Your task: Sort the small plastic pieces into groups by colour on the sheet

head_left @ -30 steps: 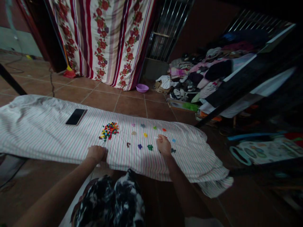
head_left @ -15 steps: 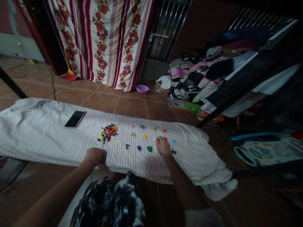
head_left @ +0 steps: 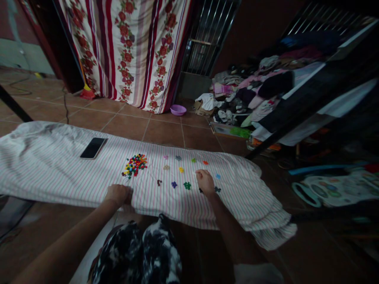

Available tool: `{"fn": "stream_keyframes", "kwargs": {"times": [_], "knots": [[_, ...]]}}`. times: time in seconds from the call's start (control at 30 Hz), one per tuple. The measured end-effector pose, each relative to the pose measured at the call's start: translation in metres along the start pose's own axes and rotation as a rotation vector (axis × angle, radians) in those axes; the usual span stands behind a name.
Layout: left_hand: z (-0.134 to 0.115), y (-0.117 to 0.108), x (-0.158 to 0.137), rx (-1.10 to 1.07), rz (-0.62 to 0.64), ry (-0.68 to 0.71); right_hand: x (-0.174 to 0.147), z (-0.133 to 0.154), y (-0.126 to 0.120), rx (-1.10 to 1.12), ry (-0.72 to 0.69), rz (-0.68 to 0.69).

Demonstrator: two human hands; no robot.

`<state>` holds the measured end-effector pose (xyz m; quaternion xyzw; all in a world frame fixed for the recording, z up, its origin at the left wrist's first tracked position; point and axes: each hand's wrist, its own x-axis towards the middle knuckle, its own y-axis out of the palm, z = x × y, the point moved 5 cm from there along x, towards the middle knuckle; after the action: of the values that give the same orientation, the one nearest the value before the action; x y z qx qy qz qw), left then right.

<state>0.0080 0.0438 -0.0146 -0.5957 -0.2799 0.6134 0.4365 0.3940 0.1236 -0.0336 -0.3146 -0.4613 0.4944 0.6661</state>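
My right hand is over the striped cloth, among small groups of beads sorted by colour. Its fingers are pinched; a pale spot shows at the fingertips, too small to name. Close by lie green beads, yellow beads, light blue beads and dark beads. My left hand rests curled at the cloth's near edge, its fingers mostly hidden. Just beyond it is a mixed heap of colourful beads. Purple beads and brown beads sit between the hands.
A phone lies on the left part of the cloth. Past the far edge, a purple basin stands on the tiled floor near a hanging floral curtain. Clothes are heaped at the right, behind a dark slanting bar.
My right hand has shifted very slightly, and the red beads seen beside it before are now hidden behind it. My left hand stays in place.
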Motion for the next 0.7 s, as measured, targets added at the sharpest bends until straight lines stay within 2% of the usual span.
{"fn": "stream_keyframes", "kwargs": {"times": [0.13, 0.37, 0.57, 0.7], "knots": [[0.0010, 0.0023, 0.0021, -0.002, -0.010, -0.002, 0.0022, -0.0031, -0.0069, -0.052, 0.064, -0.042], [0.0021, 0.0001, -0.0004, -0.001, -0.018, -0.017, 0.0039, -0.0049, -0.0025, -0.182, 0.183, 0.139], [0.0003, -0.0048, -0.0037, -0.006, -0.008, -0.017, 0.0057, -0.0008, 0.0025, -0.155, 0.147, 0.153], [-0.0004, -0.0066, -0.0038, -0.014, -0.003, -0.027, 0.0040, 0.0035, -0.0026, -0.162, 0.118, 0.130]]}}
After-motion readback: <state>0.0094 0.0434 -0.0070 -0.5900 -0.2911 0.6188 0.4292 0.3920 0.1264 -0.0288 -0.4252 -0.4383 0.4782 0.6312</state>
